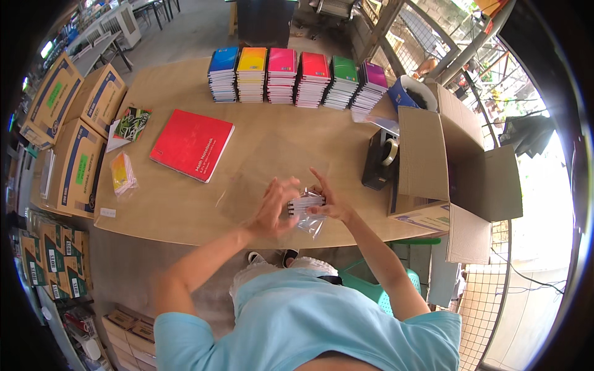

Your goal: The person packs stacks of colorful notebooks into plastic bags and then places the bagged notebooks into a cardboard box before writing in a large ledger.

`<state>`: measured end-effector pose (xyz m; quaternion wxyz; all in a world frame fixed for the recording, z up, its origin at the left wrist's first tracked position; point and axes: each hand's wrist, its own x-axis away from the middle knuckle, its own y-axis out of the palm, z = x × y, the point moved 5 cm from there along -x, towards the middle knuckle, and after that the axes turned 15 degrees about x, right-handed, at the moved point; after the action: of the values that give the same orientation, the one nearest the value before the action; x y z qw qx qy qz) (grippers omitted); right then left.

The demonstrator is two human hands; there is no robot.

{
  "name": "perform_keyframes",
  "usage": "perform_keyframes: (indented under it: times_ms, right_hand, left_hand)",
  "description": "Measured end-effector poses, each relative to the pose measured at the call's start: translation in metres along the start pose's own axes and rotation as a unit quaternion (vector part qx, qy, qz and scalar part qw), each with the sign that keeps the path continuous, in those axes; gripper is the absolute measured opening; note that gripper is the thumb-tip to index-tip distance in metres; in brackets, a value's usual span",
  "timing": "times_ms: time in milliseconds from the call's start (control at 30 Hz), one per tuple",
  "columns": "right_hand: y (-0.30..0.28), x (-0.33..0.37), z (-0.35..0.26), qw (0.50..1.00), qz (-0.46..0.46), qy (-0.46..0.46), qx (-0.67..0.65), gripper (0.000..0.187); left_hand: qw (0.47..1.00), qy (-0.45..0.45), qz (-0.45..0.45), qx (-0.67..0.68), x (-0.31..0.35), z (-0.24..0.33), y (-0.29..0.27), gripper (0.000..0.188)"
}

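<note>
A small stack of spiral notebooks (304,204) in a clear plastic bag (312,227) is between my hands, near the front edge of the table. My right hand (329,201) grips its right side, with the index finger raised and the thumb against the stack. My left hand (276,203) is at the stack's left side, slightly blurred, with its fingers stretched out and apart. Whether its palm touches the bag, I cannot tell. Under and beyond my hands, clear plastic bags (257,170) lie flat on the table (167,210).
Several notebook stacks in different colours (281,77) line the far edge. A large red notebook (192,143) and a bagged yellow notebook pack (122,173) lie left. Closed cartons (77,167) stand far left. A black tape dispenser (376,162) and an open carton (427,154) stand right.
</note>
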<state>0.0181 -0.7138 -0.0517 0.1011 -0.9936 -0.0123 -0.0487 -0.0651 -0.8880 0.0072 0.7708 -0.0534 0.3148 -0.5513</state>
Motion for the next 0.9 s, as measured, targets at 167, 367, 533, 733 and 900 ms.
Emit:
perform_keyframes:
  times_ms: [167, 367, 533, 733, 900]
  right_hand:
    - [-0.001, 0.0, 0.003, 1.0, 0.001, 0.006, 0.005, 0.119]
    - [0.0, -0.001, -0.003, 0.999, -0.004, -0.007, 0.037, 0.115]
    - [-0.005, 0.001, 0.015, 0.999, -0.01, -0.004, 0.039, 0.113]
    - [-0.004, -0.006, 0.005, 0.999, -0.029, -0.022, 0.041, 0.112]
    - [-0.007, 0.0, 0.009, 0.999, -0.02, 0.0, 0.05, 0.113]
  left_hand:
    - [0.916, -0.281, 0.067, 0.278, -0.046, -0.015, 0.008, 0.06]
    - [0.908, -0.045, 0.373, 0.186, -0.055, 0.047, -0.038, 0.053]
    - [0.844, -0.178, 0.311, 0.399, -0.042, 0.029, -0.015, 0.046]
    - [0.971, 0.011, 0.006, -0.239, -0.005, 0.058, 0.029, 0.048]
    - [0.978, 0.027, 0.203, -0.029, -0.003, 0.088, -0.009, 0.048]
